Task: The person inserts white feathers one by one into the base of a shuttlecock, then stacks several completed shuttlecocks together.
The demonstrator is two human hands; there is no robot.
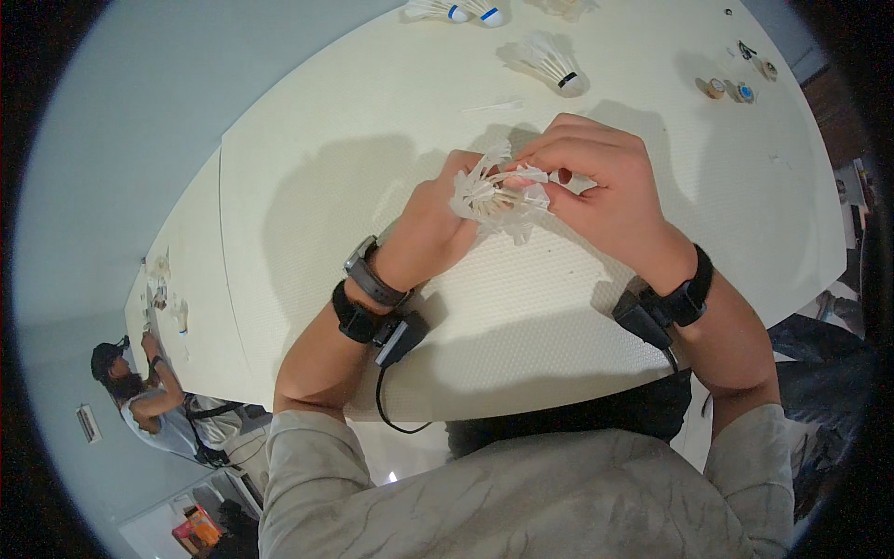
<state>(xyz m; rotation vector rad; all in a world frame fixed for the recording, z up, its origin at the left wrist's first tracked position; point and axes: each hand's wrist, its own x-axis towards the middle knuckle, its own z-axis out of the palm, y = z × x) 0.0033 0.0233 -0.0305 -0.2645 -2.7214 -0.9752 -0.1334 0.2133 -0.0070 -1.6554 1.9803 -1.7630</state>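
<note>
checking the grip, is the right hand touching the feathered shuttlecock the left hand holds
Touching. The head view shows the right hand fingertips pinching the shuttlecock feathers, while the left hand grips it from the other side.

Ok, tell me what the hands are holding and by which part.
Both hands hold one white feather shuttlecock: the left hand grips its feathered skirt from the left, the right hand pinches the feathers from above.

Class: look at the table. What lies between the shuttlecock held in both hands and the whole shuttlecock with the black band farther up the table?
In the head view, one loose white feather lies on the table between the held shuttlecock and the black-banded shuttlecock; otherwise bare tabletop.
</note>
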